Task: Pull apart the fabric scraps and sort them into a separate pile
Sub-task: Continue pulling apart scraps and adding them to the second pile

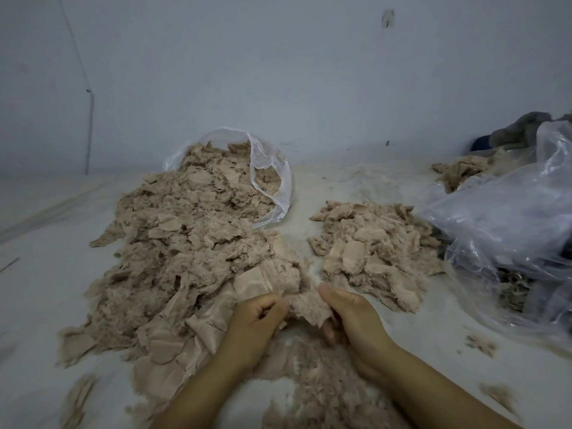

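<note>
Landmark: the big scrap heap (192, 258), beige, spilling toward the viewer on the white surface (312, 187).
Held scrap: one fuzzy beige clump (305, 305) at the heap's near-right edge, stretched between both hands.
Left hand (257, 320): reaches in from the bottom edge, back of hand up, fingers curled under, pinching the clump's left end; knuckles touch the heap's near fringe.
Right hand (349, 317): just right of the left, thumb pointing away from the viewer, fingers curled under the clump's right end, grasping it. Two bare forearms, both angled in from below.
Near fluff (318, 385): one loose patch between the forearms, nearer than the heap's right edge, blurred.
Stray bits (481, 345): a few small tufts on the surface, well right of the heap; count unclear.
Sorted pile (371, 249): one smaller, flatter pile right of the heap, apart from it with a strip of bare surface between.
Crumpled plastic (507, 224): clear sheeting right of the sorted pile, touching its far-right edge; dark items under it, not identifiable.
Open bag (272, 178): one clear bag at the heap's far end, lying on its side, scraps pouring out of its mouth into the heap.
Far scraps (461, 171): more beige fabric beyond the crumpled plastic, beside grey cloth (523, 128).
Wall (278, 72): pale, behind the heap.
</note>
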Motion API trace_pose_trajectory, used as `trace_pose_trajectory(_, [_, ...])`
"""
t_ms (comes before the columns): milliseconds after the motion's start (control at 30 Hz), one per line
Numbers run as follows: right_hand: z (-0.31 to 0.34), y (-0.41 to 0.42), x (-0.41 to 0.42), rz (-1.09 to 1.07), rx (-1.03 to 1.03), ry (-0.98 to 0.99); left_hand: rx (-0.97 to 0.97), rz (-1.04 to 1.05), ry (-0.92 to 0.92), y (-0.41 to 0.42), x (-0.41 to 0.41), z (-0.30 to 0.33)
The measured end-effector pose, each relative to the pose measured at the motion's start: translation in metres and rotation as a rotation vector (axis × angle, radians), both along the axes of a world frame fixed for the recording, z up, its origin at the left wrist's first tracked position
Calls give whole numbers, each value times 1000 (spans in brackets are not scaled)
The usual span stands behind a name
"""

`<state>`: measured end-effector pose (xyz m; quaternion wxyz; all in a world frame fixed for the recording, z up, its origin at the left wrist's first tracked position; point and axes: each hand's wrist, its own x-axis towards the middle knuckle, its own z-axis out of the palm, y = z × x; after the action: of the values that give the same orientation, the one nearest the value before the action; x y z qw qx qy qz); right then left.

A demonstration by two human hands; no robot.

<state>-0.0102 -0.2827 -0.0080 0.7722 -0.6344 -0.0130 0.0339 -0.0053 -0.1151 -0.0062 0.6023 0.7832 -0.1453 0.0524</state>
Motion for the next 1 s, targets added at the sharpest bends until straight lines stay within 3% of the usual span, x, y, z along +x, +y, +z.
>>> trace_pose_trajectory(100, [1, -4, -1, 78, -27, -62, -120, 15, 53, -1, 1, 1])
trace_pose_trajectory(167, [0, -4, -3, 174, -205, -153, -190, -44, 99, -2, -1, 3])
trace_pose_trajectory(267, [-5, 2, -4, 56, -420, -268, -147, -174, 89, -4, -5, 6])
trace_pose_trajectory(533, [3, 2, -4, -51, 33, -151, -170, 36, 36, 0, 3, 6])
trace_pose_trajectory(633, [6, -3, 0, -206, 155, -135, -187, 68, 49, 2, 5, 4])
trace_pose_trajectory(733, [8, -14, 1, -274, 48, -175, -92, 110, -49, 7, 6, 3])
trace_pose_trajectory(833, [5, -5, -6, -36, -221, -226, 74, 59, -101, 3, 2, -1])
trace_pose_trajectory(900, [2, 4, -9, 92, -240, -222, 146, 42, -167, -3, 0, -2])
trace_pose_trajectory(1000, [2, 7, -7, 87, -196, -166, 12, 57, -156, -7, 0, -1])
